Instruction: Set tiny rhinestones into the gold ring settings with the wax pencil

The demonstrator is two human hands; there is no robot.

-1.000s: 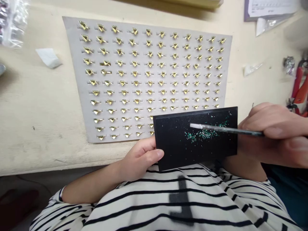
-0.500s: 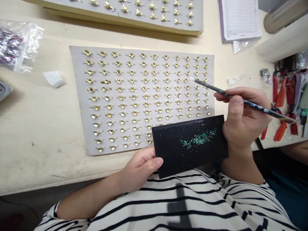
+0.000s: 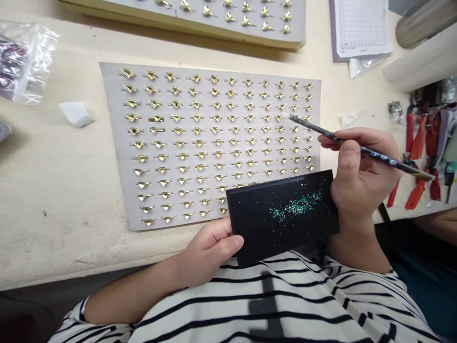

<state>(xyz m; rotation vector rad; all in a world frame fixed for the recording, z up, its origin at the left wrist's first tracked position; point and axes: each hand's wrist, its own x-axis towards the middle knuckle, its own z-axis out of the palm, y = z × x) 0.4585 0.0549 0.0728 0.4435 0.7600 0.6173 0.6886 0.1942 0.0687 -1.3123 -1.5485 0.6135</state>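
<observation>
My left hand [image 3: 214, 247] grips the left end of a black tray [image 3: 253, 228], thumb on top. Small green and clear stones [image 3: 298, 207] lie scattered on its right half. In my right hand [image 3: 360, 171] is a thin dark pen-like stick [image 3: 317, 129], held between thumb and fingers, its pale tip pointing left over the rings. That hand is beside the tray's right edge. Beyond the tray lies a grey foam board [image 3: 117, 143] with rows of gold rings [image 3: 217, 129], each with a triangular top. The tray covers the board's lower right corner.
A second foam board [image 3: 250, 40] of rings is at the top. Plastic bags [image 3: 39, 62] and a white paper scrap [image 3: 76, 114] lie left. On the right are a paper pad [image 3: 360, 28], a grey cylinder [image 3: 424, 24] and red-handled tools [image 3: 417, 143]. Another person's arm [image 3: 439, 226] shows at right.
The view has shifted slightly, so the boards and bag sit a little differently in the picture. Both hands keep their holds, and the stick's tip remains above the rings.
</observation>
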